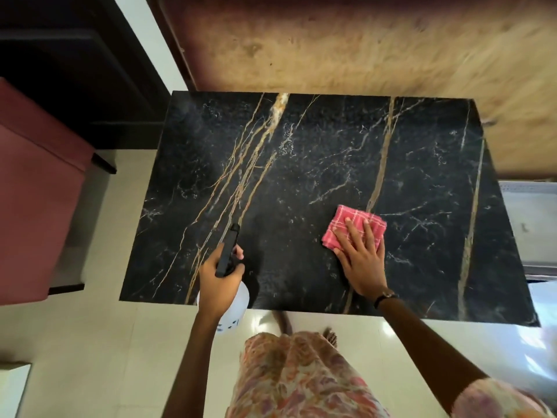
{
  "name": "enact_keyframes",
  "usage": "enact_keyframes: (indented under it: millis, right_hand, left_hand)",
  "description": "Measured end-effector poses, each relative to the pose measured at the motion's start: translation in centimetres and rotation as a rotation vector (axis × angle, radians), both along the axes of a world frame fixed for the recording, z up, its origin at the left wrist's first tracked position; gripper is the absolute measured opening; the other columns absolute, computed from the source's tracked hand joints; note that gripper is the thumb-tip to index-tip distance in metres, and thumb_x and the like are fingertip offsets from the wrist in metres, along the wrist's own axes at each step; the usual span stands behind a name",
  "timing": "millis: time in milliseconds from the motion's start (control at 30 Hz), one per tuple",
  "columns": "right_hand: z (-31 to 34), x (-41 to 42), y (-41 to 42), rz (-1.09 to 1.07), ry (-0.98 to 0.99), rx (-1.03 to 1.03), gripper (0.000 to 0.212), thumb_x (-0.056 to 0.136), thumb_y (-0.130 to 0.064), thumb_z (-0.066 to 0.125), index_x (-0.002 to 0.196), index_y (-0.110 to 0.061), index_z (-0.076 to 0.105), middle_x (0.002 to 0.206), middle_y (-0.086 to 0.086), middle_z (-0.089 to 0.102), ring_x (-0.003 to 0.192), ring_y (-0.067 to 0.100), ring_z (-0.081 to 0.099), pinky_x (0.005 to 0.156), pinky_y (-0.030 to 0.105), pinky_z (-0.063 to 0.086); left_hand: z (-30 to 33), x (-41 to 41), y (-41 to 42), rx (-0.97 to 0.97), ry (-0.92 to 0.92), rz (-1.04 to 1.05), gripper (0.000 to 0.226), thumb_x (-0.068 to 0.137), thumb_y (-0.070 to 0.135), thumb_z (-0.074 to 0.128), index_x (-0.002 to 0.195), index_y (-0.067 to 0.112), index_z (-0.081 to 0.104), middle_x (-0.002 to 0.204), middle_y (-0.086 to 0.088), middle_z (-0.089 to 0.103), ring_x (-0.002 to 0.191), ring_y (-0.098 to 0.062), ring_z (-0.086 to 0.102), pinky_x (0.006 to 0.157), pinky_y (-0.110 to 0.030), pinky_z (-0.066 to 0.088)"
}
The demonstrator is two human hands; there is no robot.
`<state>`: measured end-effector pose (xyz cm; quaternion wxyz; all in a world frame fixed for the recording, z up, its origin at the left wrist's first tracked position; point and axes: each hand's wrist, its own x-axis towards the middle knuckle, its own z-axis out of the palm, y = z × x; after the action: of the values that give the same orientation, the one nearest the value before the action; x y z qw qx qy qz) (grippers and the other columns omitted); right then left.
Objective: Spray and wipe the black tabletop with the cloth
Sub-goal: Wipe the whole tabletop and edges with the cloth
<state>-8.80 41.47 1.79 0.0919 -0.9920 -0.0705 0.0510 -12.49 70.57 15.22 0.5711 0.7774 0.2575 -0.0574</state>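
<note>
Cloth flat on the black table, spray bottle over the near edge

The right hand (363,260) presses a folded pink checked cloth (354,226) onto the black tabletop (301,164) with straight, spread fingers, right of centre and toward the near side. The left hand (218,280) grasps a white spray bottle (233,309) by its black trigger head, fingers curled round it, above the table's near edge

Tabletop (316,164) is lying straight ahead of the person, a wall (361,40) standing behind its far edge. Cloth (352,226) is lying on the near right part, right hand (363,260) resting flat on it. Left hand (218,282) is holding a spray bottle (230,300) over the near left edge. A seat (36,191) is standing left of the table.
</note>
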Motion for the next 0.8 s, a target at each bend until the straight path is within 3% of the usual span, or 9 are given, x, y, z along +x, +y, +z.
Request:
enact_keyframes:
  millis: [67,200,300,367,433,500,600,700,800]
  right_hand:
    - [-0.2,-3.0,1.8,0.023,-0.022,0.032,0.051,0.098,-0.05,0.025,0.146,-0.035,0.03,0.158,0.001,0.022,0.146,0.035,0.011,0.111,0.064,0.014]
    - [-0.7,-6.5,7.0,0.259,0.017,0.04,0.047,0.098,-0.047,0.028,0.143,-0.036,0.034,0.156,0.0,0.025,0.146,0.036,0.012,0.108,0.069,0.019]
    - [-0.2,-6.3,12.0,0.43,0.052,0.035,0.046,0.097,-0.049,0.028,0.141,-0.039,0.039,0.155,-0.002,0.029,0.144,0.035,0.017,0.104,0.07,0.026]
    - [0.1,-5.3,15.7,0.561,0.089,0.063,0.045,0.096,-0.048,0.029,0.14,-0.04,0.04,0.155,-0.002,0.031,0.143,0.037,0.018,0.103,0.07,0.029]
    - [0.6,-4.4,19.2,0.692,0.132,0.16,0.044,0.096,-0.045,0.031,0.138,-0.039,0.042,0.153,-0.003,0.034,0.142,0.041,0.021,0.104,0.072,0.024]
    - [1.1,-3.6,21.7,0.838,0.103,0.267,0.04,0.096,-0.039,0.037,0.131,-0.032,0.054,0.143,0.001,0.049,0.137,0.046,0.03,0.102,0.075,0.022]
    - [0.9,-3.3,22.1,0.992,0.003,0.219,0.034,0.093,-0.033,0.055,0.127,-0.029,0.06,0.138,0.002,0.054,0.135,0.047,0.034,0.105,0.074,0.02]
    - [0.6,-3.6,18.6,1.053,-0.003,0.038,0.046,0.095,-0.042,0.05,0.14,-0.039,0.042,0.152,-0.005,0.036,0.143,0.039,0.022,0.112,0.063,0.021]
    - [0.5,-4.6,13.9,0.983,0.025,-0.025,0.045,0.094,-0.045,0.046,0.139,-0.037,0.043,0.154,-0.004,0.033,0.142,0.034,0.026,0.111,0.06,0.026]
  left_hand:
    - [0.3,-0.7,-0.4,-0.002,0.015,0.033,0.03,0.086,-0.003,0.058,0.084,0.027,0.059,0.083,0.01,0.063,0.079,0.001,0.062,0.089,-0.031,0.044]
    - [0.3,-2.7,0.2,-0.023,0.045,0.12,0.034,0.085,-0.004,0.059,0.084,0.03,0.061,0.085,0.004,0.066,0.083,-0.019,0.063,0.091,-0.044,0.049]
    - [0.2,-4.3,1.0,-0.01,0.054,0.169,0.032,0.084,-0.006,0.059,0.085,0.027,0.062,0.085,0.0,0.066,0.078,-0.023,0.06,0.086,-0.047,0.049]
    - [0.0,-5.3,1.4,0.007,0.053,0.207,0.024,0.083,-0.006,0.061,0.091,0.017,0.063,0.078,-0.001,0.065,0.07,-0.023,0.058,0.077,-0.042,0.05]
    - [-0.2,-6.2,1.8,0.041,0.043,0.25,0.02,0.082,-0.004,0.064,0.1,0.004,0.063,0.069,-0.003,0.061,0.062,-0.024,0.054,0.06,-0.026,0.051]
    - [-0.2,-7.1,2.2,0.075,0.037,0.286,0.02,0.081,-0.004,0.065,0.101,-0.002,0.061,0.064,-0.005,0.058,0.057,-0.024,0.052,0.048,-0.015,0.047]
    - [-0.1,-7.7,2.3,0.11,0.038,0.27,0.021,0.081,-0.003,0.066,0.101,0.0,0.06,0.065,-0.006,0.058,0.059,-0.018,0.055,0.055,-0.018,0.048]
    - [0.1,-7.3,1.7,0.088,0.041,0.241,0.019,0.082,-0.003,0.065,0.099,0.004,0.06,0.063,-0.002,0.058,0.058,-0.017,0.054,0.059,-0.029,0.047]
    - [-0.1,-6.6,0.8,0.047,0.046,0.208,0.017,0.083,-0.003,0.062,0.097,0.006,0.06,0.069,-0.004,0.06,0.063,-0.021,0.055,0.071,-0.042,0.049]
